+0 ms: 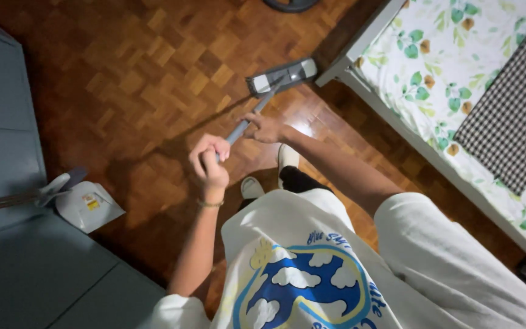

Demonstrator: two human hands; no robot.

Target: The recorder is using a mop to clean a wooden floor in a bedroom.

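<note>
A flat mop with a grey rectangular head [282,75] rests on the wooden parquet floor [135,73], close to the corner of the bed frame [360,52]. Its grey handle [248,119] slants back toward me. My left hand [210,159] is closed around the upper end of the handle. My right hand [266,128] grips the handle a little lower, nearer the mop head. My white shoes show below the hands.
A bed with a leaf-print sheet [439,67] and a checked cloth [512,116] fills the right side. A white dustpan [86,206] with a long handle lies at the left beside a grey cabinet [7,122]. A dark round object [290,5] sits at the top edge.
</note>
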